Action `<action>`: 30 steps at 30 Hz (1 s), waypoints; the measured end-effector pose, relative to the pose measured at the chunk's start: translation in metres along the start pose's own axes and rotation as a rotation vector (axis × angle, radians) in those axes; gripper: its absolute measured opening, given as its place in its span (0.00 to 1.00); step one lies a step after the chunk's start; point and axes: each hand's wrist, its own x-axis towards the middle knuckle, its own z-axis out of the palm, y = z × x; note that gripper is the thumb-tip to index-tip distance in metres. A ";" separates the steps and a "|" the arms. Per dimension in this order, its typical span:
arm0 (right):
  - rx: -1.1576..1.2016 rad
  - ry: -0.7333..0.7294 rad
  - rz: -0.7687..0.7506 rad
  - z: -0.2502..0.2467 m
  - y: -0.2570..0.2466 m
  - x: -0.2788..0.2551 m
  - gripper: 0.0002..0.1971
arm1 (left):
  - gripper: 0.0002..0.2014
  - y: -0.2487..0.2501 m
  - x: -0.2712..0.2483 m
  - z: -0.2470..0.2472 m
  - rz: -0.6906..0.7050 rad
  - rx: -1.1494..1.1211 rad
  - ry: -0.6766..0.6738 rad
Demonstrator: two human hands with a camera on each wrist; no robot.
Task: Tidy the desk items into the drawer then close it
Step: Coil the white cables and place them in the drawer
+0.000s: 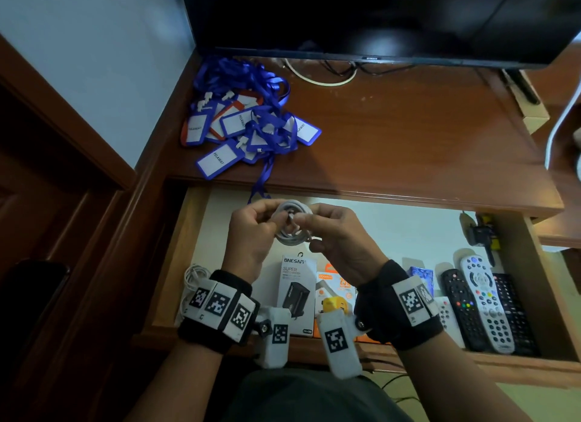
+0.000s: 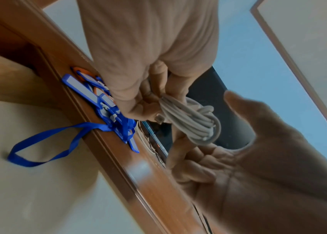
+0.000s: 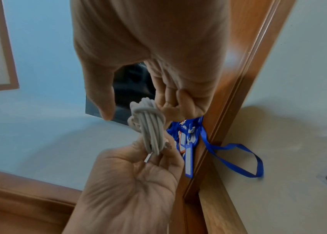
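Note:
A coiled white cable [image 1: 290,230] hangs between both hands above the open drawer [image 1: 424,230]. My left hand [image 1: 270,220] grips the coil's left side, its fingers curled round the loops [image 2: 190,120]. My right hand [image 1: 309,223] holds the right side with curled fingers, and its thumb [image 3: 102,101] stands a little off the coil [image 3: 148,129]. A metal plug end [image 3: 147,157] sticks out by the left palm. On the desk top at the back left lies a pile of blue lanyards with badge holders [image 1: 248,123].
One blue strap [image 1: 261,182] droops over the desk edge into the drawer. The drawer holds charger boxes [image 1: 297,289], several remotes [image 1: 484,299], another white cable [image 1: 193,278] and a black tool [image 1: 481,236]. A dark monitor [image 1: 377,16] stands at the back.

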 end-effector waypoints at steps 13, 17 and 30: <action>-0.109 0.213 -0.121 0.004 -0.006 -0.004 0.06 | 0.13 0.008 0.004 0.004 0.072 0.207 -0.010; -0.134 0.092 -0.009 -0.008 -0.003 -0.006 0.06 | 0.12 0.008 0.007 -0.007 -0.242 -0.155 -0.213; 0.156 0.144 0.167 -0.014 0.009 0.009 0.02 | 0.19 -0.003 0.014 -0.007 -0.310 -0.187 -0.295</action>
